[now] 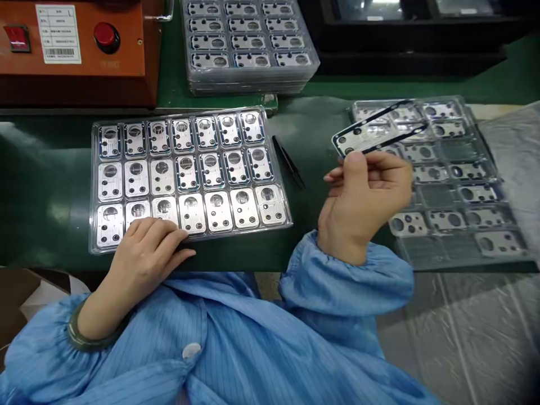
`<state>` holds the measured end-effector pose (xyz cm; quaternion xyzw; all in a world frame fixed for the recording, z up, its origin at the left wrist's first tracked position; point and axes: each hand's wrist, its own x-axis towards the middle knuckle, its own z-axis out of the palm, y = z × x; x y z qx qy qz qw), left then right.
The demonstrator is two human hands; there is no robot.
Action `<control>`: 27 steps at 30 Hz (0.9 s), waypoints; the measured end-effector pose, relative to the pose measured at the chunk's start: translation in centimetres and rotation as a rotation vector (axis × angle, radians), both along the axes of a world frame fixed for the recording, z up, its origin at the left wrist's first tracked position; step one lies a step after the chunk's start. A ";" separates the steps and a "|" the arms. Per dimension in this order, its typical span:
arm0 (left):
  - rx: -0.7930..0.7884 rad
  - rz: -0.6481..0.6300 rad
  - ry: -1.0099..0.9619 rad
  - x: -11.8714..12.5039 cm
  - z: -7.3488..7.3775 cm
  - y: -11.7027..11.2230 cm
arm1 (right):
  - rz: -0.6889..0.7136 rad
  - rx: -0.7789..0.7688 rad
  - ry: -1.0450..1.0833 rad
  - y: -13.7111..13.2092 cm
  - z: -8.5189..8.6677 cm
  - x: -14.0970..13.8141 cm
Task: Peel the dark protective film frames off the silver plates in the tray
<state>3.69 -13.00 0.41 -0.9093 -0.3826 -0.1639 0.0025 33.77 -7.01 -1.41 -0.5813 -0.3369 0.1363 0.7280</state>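
My right hand (367, 197) is raised over the green bench, its fingers pinched on a thin black-rimmed rectangular frame part (379, 132) with small holes. My left hand (145, 250) rests on the front edge of a clear plastic tray (93, 185), with the fingers bent and lying over the bottom row. That tray holds three rows of silvery metal plates (217, 211), each with round holes; some in the upper rows have dark rims. I wear a blue striped smock and a dark green bangle (82, 337) on the left wrist.
Black tweezers (288, 162) lie on the bench between the two trays. A second clear tray (485, 169) with fewer plates sits at the right. A stack of filled trays (248, 45) stands at the back, beside an orange machine (80, 50) with a red button.
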 end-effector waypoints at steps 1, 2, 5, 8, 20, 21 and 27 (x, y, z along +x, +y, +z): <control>0.007 0.011 0.001 0.0 -0.1 0.0 | -0.002 -0.004 -0.001 0.0 0.0 0.0; 0.015 0.016 0.000 0.0 -0.1 0.0 | -0.007 -0.014 -0.007 0.0 0.0 0.0; 0.040 -0.001 -0.004 0.1 0.2 0.1 | -0.022 -0.056 -0.019 0.1 -0.2 0.1; 0.083 -0.011 -0.005 0.1 0.4 0.2 | -0.025 -0.056 -0.010 0.1 -0.2 0.2; 0.074 0.056 -0.129 -0.6 4.4 1.4 | -0.053 -0.043 -0.039 0.1 0.0 0.1; 0.085 0.072 -0.146 -0.7 5.0 1.6 | -0.062 -0.058 -0.051 0.2 0.0 0.1; 0.122 0.179 -0.173 -0.8 7.4 2.6 | -0.080 -0.063 -0.096 0.1 0.0 0.3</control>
